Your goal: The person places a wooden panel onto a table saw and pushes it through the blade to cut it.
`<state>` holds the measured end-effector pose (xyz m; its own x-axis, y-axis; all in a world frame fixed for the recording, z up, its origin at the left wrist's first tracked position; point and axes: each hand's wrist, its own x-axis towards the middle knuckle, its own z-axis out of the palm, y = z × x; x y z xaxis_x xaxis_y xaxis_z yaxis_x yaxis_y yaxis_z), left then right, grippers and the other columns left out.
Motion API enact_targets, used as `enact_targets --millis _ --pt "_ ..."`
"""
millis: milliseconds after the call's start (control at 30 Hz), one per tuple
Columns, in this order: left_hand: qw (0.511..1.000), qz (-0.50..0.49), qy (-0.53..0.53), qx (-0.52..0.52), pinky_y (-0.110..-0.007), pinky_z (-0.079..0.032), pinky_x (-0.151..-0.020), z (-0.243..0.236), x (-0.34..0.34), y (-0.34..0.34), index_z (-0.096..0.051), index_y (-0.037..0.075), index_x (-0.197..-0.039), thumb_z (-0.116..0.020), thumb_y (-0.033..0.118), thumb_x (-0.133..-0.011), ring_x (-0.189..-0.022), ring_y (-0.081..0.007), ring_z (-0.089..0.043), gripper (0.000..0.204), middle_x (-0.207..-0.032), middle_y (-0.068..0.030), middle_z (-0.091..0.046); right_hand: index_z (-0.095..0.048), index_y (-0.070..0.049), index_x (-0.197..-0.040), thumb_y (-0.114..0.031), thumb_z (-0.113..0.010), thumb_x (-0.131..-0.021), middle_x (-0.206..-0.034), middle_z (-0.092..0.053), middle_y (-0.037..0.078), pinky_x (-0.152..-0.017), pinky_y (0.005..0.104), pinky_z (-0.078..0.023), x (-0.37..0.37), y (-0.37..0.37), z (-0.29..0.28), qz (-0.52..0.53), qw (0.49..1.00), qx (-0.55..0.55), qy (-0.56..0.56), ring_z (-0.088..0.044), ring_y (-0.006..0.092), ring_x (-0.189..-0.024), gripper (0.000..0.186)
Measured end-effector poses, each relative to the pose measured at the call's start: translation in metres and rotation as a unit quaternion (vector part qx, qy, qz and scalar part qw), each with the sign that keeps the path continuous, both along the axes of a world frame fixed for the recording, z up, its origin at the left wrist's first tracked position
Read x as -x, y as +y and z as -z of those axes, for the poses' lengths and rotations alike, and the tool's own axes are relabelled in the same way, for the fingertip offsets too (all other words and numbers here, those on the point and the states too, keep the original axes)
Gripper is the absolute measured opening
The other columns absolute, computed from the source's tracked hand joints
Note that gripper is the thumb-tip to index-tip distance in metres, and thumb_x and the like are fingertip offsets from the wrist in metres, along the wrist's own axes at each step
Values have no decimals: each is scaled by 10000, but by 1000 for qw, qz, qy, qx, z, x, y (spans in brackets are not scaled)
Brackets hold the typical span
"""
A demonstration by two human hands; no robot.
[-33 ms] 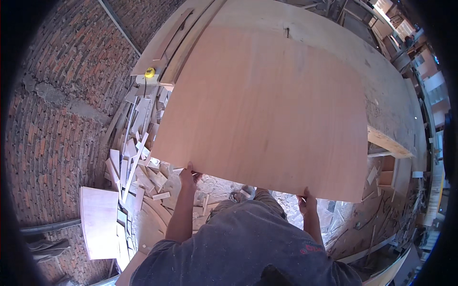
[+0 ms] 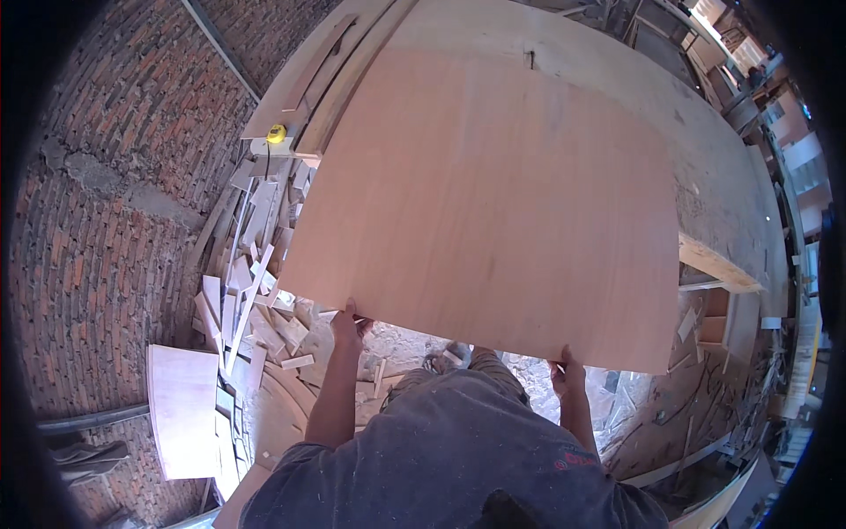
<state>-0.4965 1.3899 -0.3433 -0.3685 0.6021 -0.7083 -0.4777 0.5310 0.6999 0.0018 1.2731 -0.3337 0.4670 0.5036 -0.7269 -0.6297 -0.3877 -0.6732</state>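
Note:
A large sheet of pale pinkish plywood lies over a wide wooden workbench and extends past its near edge toward my body. My left hand is closed on the sheet's near edge at the left, thumb on the top face. My right hand grips the same edge farther right, with some fingers hidden under the sheet. A long wooden batten lies left of the sheet, and beside it a yellow tape measure rests on a small pale piece.
A brick wall runs along the left. Wood offcuts pile up on the floor below the bench's left end and around my feet. A pale panel leans at the lower left. Cluttered shelving and stacked boards line the far right.

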Motion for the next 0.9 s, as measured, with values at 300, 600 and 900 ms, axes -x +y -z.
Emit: enact_targets --millis 300,600,900 --pt "1000 -19 -1 -9 -290 -548 -526 -4 -6 21 -549 19 -1032 -556 383 -975 -631 -211 -654 369 -826 -117 -654 -543 -5 -1167 -252 -643 -939 -879 -637 112 -442 207 -471 -3 19 -4 24 1000 3 6 -667 221 -714 351" --pt "999 -42 5 -6 -281 -531 -477 -19 -9 14 -545 31 -1000 -583 353 -962 -590 -185 -647 327 -793 -103 -646 -561 0 -1143 -248 -676 -920 -882 -636 112 -428 195 -487 -4 9 -16 9 999 -24 -19 -664 217 -713 352" --pt "999 -36 14 2 -289 -548 -491 -11 1 22 -551 28 -985 -602 325 -955 -588 -199 -653 303 -800 -114 -658 -526 -17 -1218 -210 -636 -943 -995 -622 98 -694 281 -581 13 19 -19 10 1000 7 7 -640 207 -850 353"
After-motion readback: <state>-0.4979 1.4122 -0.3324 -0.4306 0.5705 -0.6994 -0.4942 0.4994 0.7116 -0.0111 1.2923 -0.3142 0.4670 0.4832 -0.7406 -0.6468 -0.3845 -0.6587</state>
